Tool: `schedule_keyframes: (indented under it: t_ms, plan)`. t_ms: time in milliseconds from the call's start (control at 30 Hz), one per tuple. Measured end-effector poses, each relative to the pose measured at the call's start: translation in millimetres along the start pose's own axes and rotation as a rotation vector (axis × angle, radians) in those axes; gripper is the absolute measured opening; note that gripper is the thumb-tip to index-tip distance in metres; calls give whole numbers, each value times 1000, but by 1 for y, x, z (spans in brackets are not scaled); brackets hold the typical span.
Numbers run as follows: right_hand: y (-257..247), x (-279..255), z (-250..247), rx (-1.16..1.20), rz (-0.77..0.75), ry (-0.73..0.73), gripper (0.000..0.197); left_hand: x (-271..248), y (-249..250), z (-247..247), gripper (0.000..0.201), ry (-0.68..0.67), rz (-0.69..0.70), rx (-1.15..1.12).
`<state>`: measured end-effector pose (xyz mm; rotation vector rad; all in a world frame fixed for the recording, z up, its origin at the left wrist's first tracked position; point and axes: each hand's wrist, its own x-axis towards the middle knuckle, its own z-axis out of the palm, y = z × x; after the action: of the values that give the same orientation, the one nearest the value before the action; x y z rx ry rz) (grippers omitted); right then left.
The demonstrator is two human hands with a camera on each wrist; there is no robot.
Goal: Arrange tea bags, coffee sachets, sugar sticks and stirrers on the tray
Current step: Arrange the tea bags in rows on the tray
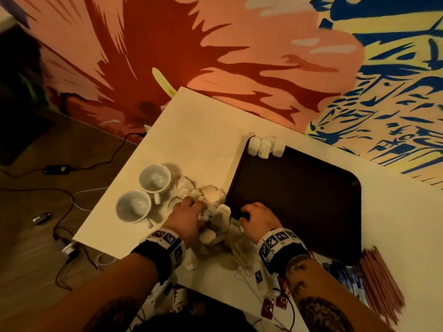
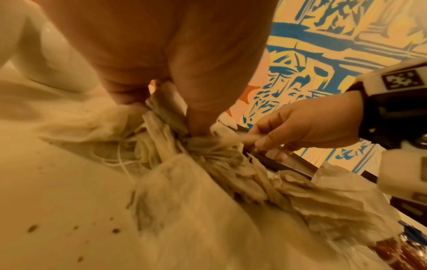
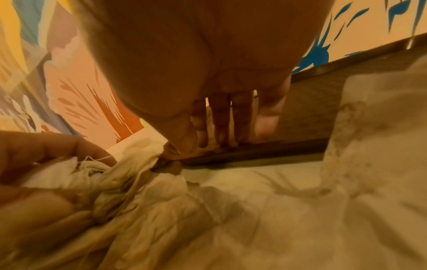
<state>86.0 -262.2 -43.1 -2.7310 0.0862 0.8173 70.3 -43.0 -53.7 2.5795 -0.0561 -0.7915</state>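
Paper-thin cream tea bags w/ white strings (image 1: 217,221) lie heaped on the white rectangular tabletop (image 1: 191,130), between two upturned white ceramic cups (image 1: 143,195) and the dark brown rounded-corner tray (image 1: 299,200).

Risk 1: strings in the heap look knotted together (left wrist view), so lifting one bag would prob. drag neighbours along or tear the thin paper and spill leaf. Cause: pulling before the strings are separated.

Risk 2: the cups sit just beside the heap; a dragged clump or a sideways wrist could knock one.

Risk 3: the heap reaches twd. the near table edge, where red-tagged string ends (image 1: 275,304) already hang; a tug could send bags over.

Left hand (image 1: 189,216): fingers curled down into the heap, thumb & fingers pinching gathered bag paper (image 2: 203,151) at a bunched point.

Right hand (image 1: 259,220): at the tray's near-left corner, thumb and index tip pinching a bit of bag or string (image 3: 168,149) right at the rim; the other fingertips (image 3: 265,126) extend fairly straight, touching the tray rim.

Task items: four white oblong sachets (image 1: 265,146) stand in a row at the tray's far-left corner, type not legible; the rest of the tray is bare. Reddish-brown thin stirrers (image 1: 381,281) lie bundled near the tray's near-right corner, w/ blue-printed packets (image 1: 345,276) just beside them, off the tray.
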Motion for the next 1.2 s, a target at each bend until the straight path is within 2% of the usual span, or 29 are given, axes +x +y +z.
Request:
schedule_keyframes:
  t_ms: [67,200,333,400,467,533,633,733,833,967,1033,1133,1200]
  plan:
    - [-3,-3,-1,-6,15,-10,41,0,0,-7,44,35,39,-24]
    - [-13,-11,-8,-27,23,35,35,-8,0,-23,33,110,123,-73]
    - [-29,-21,-14,45,-74,101,31,-19,-2,-40,26,185,168,-203]
    - [-40,-26,-13,156,-176,140,30,-24,-1,-50,20,218,199,-297]
    - [-53,-32,-11,364,-277,167,30,-29,0,-59,23,235,208,-382]
    - [-65,-38,-12,553,-356,133,38,-31,2,-64,29,237,215,-454]
    - [-73,-40,-12,693,-409,59,45,-33,8,-66,20,233,250,-615]
    - [-72,-35,-8,699,-351,121,29,-33,11,-65,35,247,239,-711]
    - [-70,-31,-6,615,-262,151,11,-33,7,-65,32,276,209,-689]
    - [-63,-31,-2,557,-178,93,6,-36,3,-69,20,272,202,-717]
    - [-61,-31,-1,565,-134,64,12,-37,3,-69,21,243,204,-827]
    - [-67,-34,-5,755,-88,16,5,-38,7,-69,30,213,223,-977]
    - [-73,-36,-10,1094,-37,-47,10,-39,9,-70,37,208,232,-1036]
